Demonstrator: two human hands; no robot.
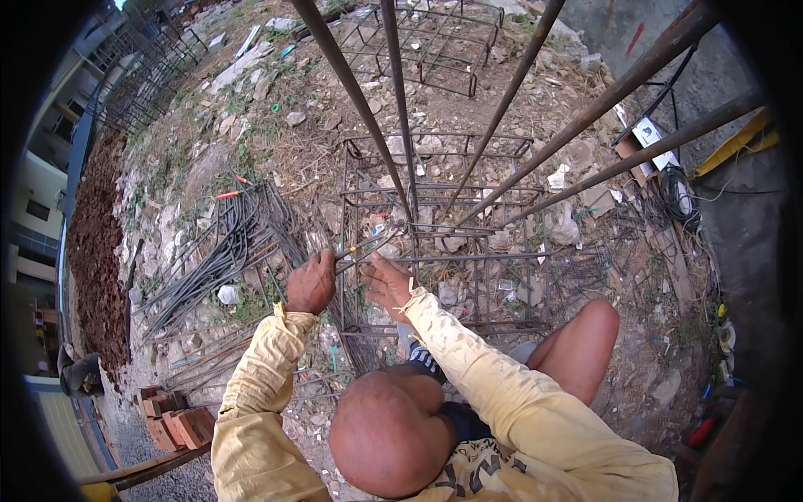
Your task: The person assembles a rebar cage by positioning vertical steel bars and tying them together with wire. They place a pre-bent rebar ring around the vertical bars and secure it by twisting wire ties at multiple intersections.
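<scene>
My left hand is closed around the handles of a slim metal tool that looks like pincers. The tool's far end reaches toward the foot of the upright steel bars. Just right of it, my right hand has its fingers stretched apart, with no object visible in them. Both hands are over the left side of a flat rebar cage made of crossing rods. Thick upright rebars rise out of the cage and fan toward the top of the view.
Left of the cage lies a bundle of dark cut rods or wires. Another rebar cage sits beyond. Stacked red bricks are at lower left, coiled cable at right. Stones and rubble cover the ground. My bent knees flank the cage's near side.
</scene>
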